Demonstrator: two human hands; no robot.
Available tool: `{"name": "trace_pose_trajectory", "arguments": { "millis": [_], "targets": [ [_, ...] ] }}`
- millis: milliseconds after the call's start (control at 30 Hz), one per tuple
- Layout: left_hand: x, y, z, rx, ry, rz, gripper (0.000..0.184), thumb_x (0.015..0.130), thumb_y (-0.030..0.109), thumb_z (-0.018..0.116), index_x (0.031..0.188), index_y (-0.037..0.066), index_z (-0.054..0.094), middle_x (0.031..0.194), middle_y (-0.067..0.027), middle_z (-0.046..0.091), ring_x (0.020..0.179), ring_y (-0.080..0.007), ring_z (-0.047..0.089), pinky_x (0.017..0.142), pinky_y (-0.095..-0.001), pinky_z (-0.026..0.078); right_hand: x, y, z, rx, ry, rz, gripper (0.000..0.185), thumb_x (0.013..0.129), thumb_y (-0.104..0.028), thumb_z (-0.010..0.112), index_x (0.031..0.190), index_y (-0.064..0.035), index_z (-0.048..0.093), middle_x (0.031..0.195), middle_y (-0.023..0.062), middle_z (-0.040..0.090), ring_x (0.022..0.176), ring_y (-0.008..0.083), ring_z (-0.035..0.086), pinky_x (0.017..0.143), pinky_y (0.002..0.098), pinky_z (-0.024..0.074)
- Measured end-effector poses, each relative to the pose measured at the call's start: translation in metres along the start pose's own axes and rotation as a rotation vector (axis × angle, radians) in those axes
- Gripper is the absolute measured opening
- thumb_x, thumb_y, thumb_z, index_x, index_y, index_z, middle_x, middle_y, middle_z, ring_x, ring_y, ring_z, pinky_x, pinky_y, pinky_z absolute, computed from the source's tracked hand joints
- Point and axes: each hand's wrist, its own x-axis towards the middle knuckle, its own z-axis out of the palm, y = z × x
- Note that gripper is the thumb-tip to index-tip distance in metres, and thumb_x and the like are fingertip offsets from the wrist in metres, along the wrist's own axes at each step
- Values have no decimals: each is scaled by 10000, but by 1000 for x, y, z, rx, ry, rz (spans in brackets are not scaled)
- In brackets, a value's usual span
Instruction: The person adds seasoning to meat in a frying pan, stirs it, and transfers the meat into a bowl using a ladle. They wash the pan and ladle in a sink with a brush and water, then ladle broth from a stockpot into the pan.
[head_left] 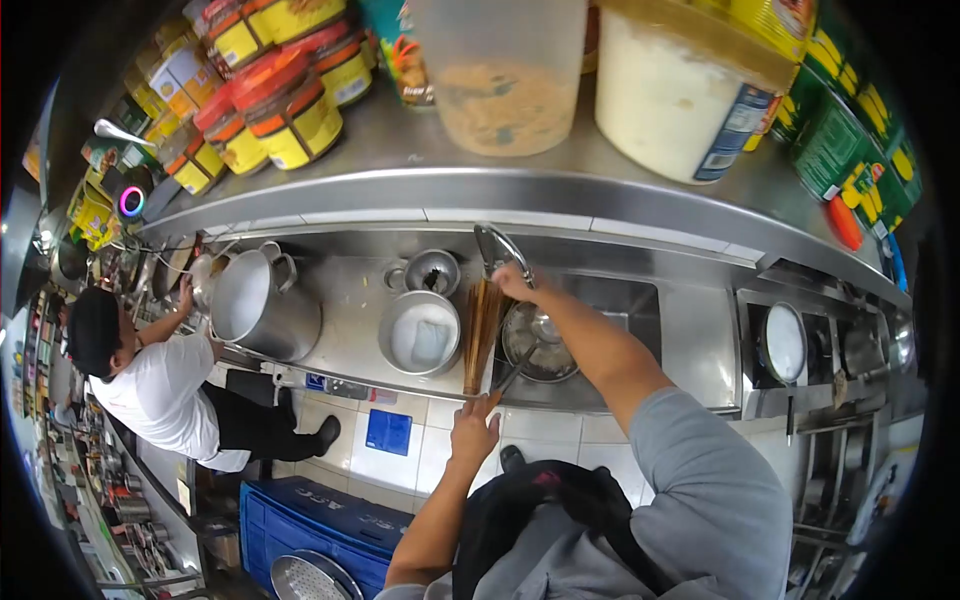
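Observation:
My right hand reaches across the sink and is closed on the curved metal faucet near its spout end. Below it, a round metal pan with pale, cloudy contents sits in the sink; a dark handle slants from it toward me. Lower down, my left hand is at the counter's front edge, thumb apart and fingertips by that handle's end. Whether they touch it is unclear. A bundle of long brown sticks lies just left of the pan.
A pot with a white block and a small bowl stand left. A tall stockpot is beside a co-worker in white. Overhead, a shelf holds jars and tubs. A stove pan is right; a blue chest is behind.

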Motion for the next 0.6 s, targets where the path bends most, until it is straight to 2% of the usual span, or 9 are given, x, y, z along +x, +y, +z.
{"name": "trace_pose_trajectory", "arguments": {
  "millis": [67, 133, 200, 267, 333, 467, 533, 567, 600],
  "targets": [
    [-5, -9, 17, 19, -30, -3, 487, 871, 199, 697, 1306, 33, 553, 1131, -229, 626, 1012, -438, 635, 802, -507, 548, -34, -5, 7, -219, -548, -14, 316, 794, -145, 582, 1095, -123, 674, 943, 201, 699, 949, 439, 650, 873, 502, 528],
    [-4, -14, 27, 47, -43, 22, 522, 875, 197, 689, 1342, 39, 519, 1103, -240, 626, 980, -452, 648, 793, -521, 551, -76, 1, 20, -239, -469, 61, 435, 830, -202, 608, 1263, -163, 628, 1028, 203, 700, 981, 433, 650, 904, 507, 520],
    [2, -18, 40, -2, -235, -161, 530, 895, 173, 653, 1368, 28, 464, 1051, -253, 619, 904, -466, 671, 767, -541, 556, -77, 10, 25, -141, 122, 111, 579, 870, -252, 635, 1430, -195, 500, 1091, 200, 696, 1020, 418, 652, 933, 507, 509],
    [8, -20, 43, 41, -309, -163, 470, 923, 216, 603, 1326, 16, 465, 1033, -279, 646, 876, -472, 685, 772, -559, 556, -46, 16, 28, -250, 225, 243, 684, 890, -258, 647, 1515, -201, 375, 1102, 209, 688, 1024, 408, 649, 942, 491, 507],
    [17, -23, 51, 90, -528, -174, 464, 935, 293, 572, 1289, 9, 477, 1029, -304, 671, 926, -471, 683, 822, -564, 547, -17, 7, 15, 51, 262, 182, 550, 885, -240, 659, 1403, -142, 504, 1026, 196, 698, 969, 365, 673, 880, 456, 527],
    [21, -28, 55, -129, -459, -153, 438, 938, 296, 536, 1282, 25, 538, 1031, -331, 673, 967, -470, 677, 862, -593, 518, 1, 11, -3, 58, 29, 52, 325, 865, -276, 663, 1110, -61, 659, 899, 162, 690, 854, 269, 684, 741, 428, 539],
    [14, -49, 73, -160, -287, -29, 387, 968, 291, 522, 1254, 35, 573, 928, -235, 706, 848, -388, 716, 769, -525, 560, -17, 31, 13, -339, -438, -115, 349, 828, -293, 649, 1073, -52, 711, 901, 193, 710, 847, 283, 701, 737, 437, 555],
    [16, -36, 62, -367, -422, -291, 392, 989, 309, 511, 1263, 36, 576, 890, -177, 688, 822, -337, 709, 715, -468, 566, -33, 50, 31, -435, -641, -254, 366, 809, -301, 642, 1055, -47, 736, 903, 208, 720, 844, 290, 709, 735, 441, 564],
    [16, -17, 42, -540, -568, -568, 400, 1009, 328, 500, 1273, 38, 580, 852, -120, 670, 796, -285, 702, 662, -410, 572, -82, -30, -22, -301, -637, 225, 314, 807, -294, 644, 988, -69, 766, 976, 211, 726, 895, 357, 704, 769, 487, 560]
  ]
}}
